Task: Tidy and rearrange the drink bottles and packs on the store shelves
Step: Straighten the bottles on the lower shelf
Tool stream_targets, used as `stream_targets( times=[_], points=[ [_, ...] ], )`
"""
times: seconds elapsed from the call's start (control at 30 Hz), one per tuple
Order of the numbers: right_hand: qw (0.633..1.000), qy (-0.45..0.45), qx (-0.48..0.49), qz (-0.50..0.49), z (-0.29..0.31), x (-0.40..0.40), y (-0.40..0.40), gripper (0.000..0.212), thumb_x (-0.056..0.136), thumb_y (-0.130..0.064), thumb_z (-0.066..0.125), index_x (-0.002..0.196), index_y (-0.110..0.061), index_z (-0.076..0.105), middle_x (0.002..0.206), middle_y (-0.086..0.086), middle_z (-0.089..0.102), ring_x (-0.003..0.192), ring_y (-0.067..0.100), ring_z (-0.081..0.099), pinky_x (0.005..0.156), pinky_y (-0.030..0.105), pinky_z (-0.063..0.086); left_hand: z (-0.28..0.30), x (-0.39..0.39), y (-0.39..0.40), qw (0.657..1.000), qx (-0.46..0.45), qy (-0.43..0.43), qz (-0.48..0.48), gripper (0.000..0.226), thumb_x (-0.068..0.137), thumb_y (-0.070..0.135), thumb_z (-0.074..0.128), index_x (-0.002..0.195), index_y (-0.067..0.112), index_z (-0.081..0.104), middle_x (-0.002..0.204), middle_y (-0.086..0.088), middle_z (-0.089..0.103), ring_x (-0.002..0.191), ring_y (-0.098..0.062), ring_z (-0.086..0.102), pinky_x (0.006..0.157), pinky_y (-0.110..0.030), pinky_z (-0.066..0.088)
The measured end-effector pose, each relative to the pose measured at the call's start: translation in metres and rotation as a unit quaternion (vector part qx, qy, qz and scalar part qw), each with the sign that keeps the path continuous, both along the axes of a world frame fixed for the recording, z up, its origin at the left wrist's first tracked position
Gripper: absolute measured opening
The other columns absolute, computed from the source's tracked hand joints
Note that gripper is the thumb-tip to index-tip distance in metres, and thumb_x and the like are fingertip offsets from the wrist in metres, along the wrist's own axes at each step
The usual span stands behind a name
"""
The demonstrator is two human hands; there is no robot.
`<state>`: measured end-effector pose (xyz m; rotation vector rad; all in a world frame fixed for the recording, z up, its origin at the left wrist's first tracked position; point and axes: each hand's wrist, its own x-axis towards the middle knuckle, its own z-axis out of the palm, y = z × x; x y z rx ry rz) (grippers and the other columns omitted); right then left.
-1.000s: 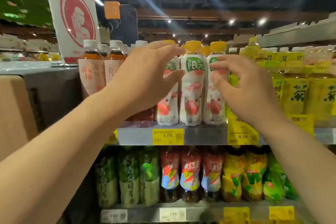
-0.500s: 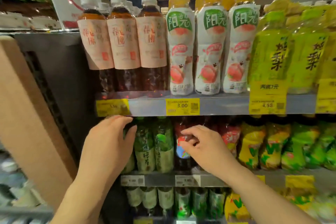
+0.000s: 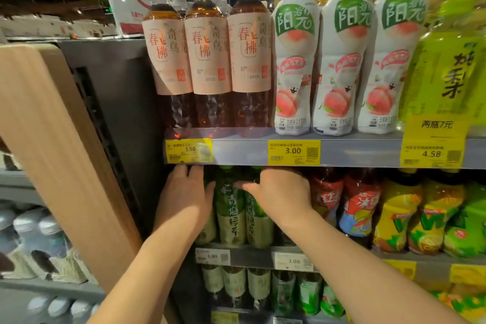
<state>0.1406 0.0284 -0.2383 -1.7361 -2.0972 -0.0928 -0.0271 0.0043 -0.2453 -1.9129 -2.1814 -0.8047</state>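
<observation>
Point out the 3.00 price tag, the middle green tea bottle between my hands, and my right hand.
3.00 price tag [image 3: 293, 152]: head view, on the number.
green tea bottle [image 3: 231, 214]: head view, on its label.
right hand [image 3: 284, 192]: head view, on its back.

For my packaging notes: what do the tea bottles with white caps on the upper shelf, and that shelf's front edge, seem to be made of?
Tea bottles: apparently clear plastic, since the brown tea shows through and the faceted lower body glints; the matte peach label looks like paper or film. Shelf edge: probably grey painted metal, smooth with a dull sheen, with a clear strip holding the price tags.
</observation>
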Motion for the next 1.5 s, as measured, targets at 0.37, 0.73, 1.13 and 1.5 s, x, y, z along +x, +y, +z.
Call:
stream_targets(
  times=[0.37,0.73,1.13,1.5],
  points=[
    [0.988,-0.002,-0.124,0.092,0.012,0.016,0.011,0.047,0.094,-0.055,0.052,0.066,-0.018,0.047,0.068,0.000,0.057,0.066,0.018,0.055,0.058,0.031,0.043,-0.002,-0.006,0.011,1.000,-0.007,0.028,0.002,0.033,0.097,0.033,0.053,0.122,0.012,0.053,0.103,-0.015,0.060,0.088,-0.029,0.060,0.067,-0.031,0.044],
    [0.975,0.027,-0.182,0.127,0.015,0.022,0.014,0.041,0.097,-0.049,0.051,0.106,-0.010,0.059,0.069,0.002,0.069,0.066,0.009,0.069,0.061,0.027,0.049,0.005,-0.007,0.004,0.998,-0.037,-0.049,-0.009,0.034,0.098,0.022,0.055,0.130,0.010,0.050,0.126,-0.020,0.047,0.107,-0.033,0.057,0.087,-0.031,0.042],
    [0.969,0.216,0.009,0.118,-0.027,0.085,-0.023,0.037,0.087,-0.041,0.069,0.123,-0.032,0.066,0.089,-0.022,0.056,0.082,-0.002,0.060,0.078,0.026,0.052,-0.030,0.018,-0.023,0.998,0.051,0.012,-0.046,0.058,0.086,0.019,0.068,0.140,0.013,0.049,0.152,-0.020,0.031,0.116,-0.041,0.057,0.076,-0.044,0.056],
    [0.997,0.035,0.028,-0.060,-0.011,0.140,-0.023,0.043,0.090,-0.062,0.053,0.085,-0.019,0.048,0.069,-0.006,0.039,0.089,0.025,0.060,0.067,0.034,0.040,-0.021,0.104,-0.009,0.974,0.107,0.028,-0.195,0.040,0.078,0.026,0.079,0.112,0.008,0.069,0.106,-0.005,0.068,0.094,-0.026,0.066,0.070,-0.034,0.057]
  ],
)
